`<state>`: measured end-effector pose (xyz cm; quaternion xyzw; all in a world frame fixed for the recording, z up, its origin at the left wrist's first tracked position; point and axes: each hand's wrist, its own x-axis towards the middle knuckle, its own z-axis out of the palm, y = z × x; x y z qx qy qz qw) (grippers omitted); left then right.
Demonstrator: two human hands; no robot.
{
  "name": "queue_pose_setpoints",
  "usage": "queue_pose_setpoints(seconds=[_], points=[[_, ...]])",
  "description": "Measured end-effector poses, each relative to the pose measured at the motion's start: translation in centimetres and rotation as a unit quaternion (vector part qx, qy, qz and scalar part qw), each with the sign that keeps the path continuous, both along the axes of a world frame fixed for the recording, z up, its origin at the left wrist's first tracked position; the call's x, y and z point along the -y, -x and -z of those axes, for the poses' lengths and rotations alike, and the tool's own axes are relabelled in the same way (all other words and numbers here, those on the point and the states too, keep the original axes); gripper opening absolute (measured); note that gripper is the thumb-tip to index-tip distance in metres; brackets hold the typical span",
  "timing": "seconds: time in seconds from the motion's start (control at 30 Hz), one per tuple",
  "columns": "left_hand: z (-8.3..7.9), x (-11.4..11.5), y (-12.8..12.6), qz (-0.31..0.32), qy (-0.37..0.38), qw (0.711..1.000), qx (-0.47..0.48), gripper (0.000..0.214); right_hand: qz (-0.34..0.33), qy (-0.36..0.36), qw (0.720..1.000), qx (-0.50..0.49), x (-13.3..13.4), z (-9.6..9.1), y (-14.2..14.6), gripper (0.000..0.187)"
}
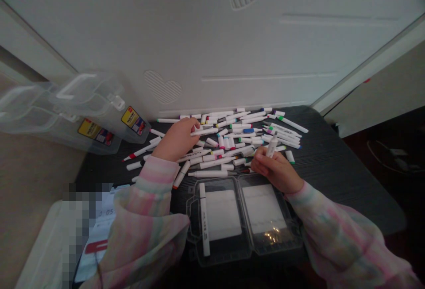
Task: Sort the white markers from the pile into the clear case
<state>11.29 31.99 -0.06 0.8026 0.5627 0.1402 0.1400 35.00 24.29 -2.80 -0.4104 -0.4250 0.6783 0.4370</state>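
My left hand (pixel 177 139) reaches into the pile, its fingers closed on a white marker (pixel 205 132) lying nearly level. My right hand (pixel 278 168) is closed around another white marker (pixel 272 146), whose grey end points up; its lower part is hidden in the fingers. Between and beyond my hands, many white markers (pixel 212 163) and loose caps (pixel 231 143) with coloured ends lie scattered. Nearer to me a clear plastic case (pixel 244 218) lies opened flat. One capped white marker (pixel 204 220) rests in its left half, along the left side.
Two clear lidded bins (pixel 136 134) with yellow labels stand at the left. A phone (pixel 96 231) lies at the lower left, partly behind my sleeve. A white panel (pixel 212 36) rises behind the dark table (pixel 348 183), whose right edge drops off.
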Motion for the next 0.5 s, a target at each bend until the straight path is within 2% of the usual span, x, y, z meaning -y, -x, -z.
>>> queue_pose_setpoints(seconds=[0.27, 0.5], points=[[0.4, 0.1, 0.3, 0.01, 0.013, 0.999, -0.035, 0.027, -0.008, -0.002, 1.0, -0.012, 0.0, 0.2, 0.0, 0.027], [-0.7, 0.5, 0.2, 0.028, 0.016, 0.998, -0.061, 0.019, -0.007, -0.004, 1.0, -0.003, -0.1, 0.0, 0.0, 0.028]])
